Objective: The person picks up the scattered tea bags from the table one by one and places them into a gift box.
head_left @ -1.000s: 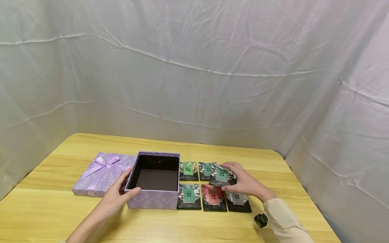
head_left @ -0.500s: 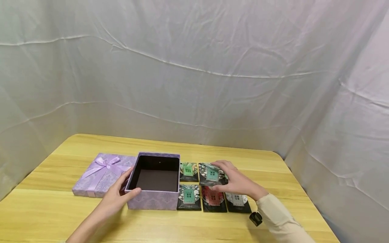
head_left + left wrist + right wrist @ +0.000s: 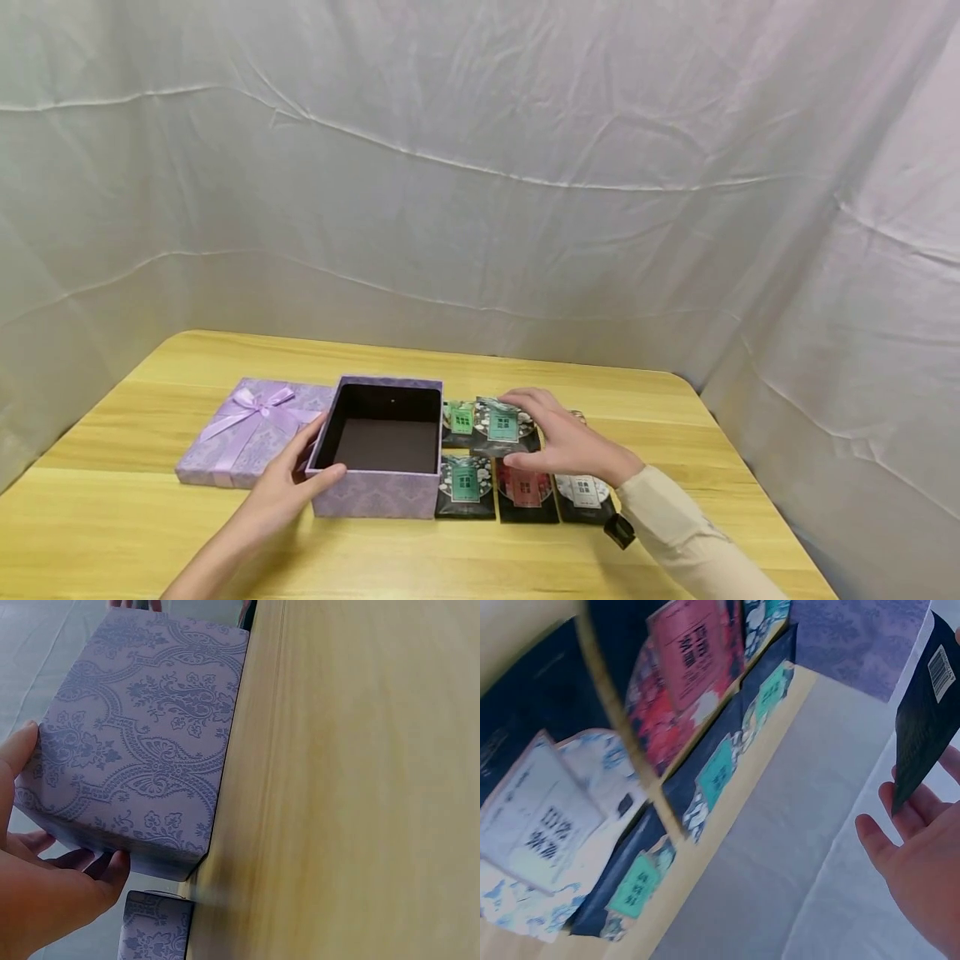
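Note:
In the head view my left hand (image 3: 281,483) holds the left side of an open purple patterned gift box (image 3: 378,497), thumb at the front rim. The left wrist view shows the fingers around a corner of this box (image 3: 135,735). The box's dark inside holds nothing visible. My right hand (image 3: 570,442) grips a tea sachet (image 3: 502,425) with a green label by its right side, raised above the other sachets. In the right wrist view the dark back of that sachet (image 3: 930,705), with a barcode, shows beside my fingers (image 3: 907,817).
A purple lid (image 3: 247,446) with a ribbon bow lies left of the box. Right of the box lie two rows of tea sachets, including a red one (image 3: 527,492), a white-patterned one (image 3: 583,493) and a green-labelled one (image 3: 465,487). A pale curtain surrounds the wooden table (image 3: 420,558).
My right hand has moved left with the green-labelled tea sachet, from over the right of the rows toward the box. My left hand has stayed on the box.

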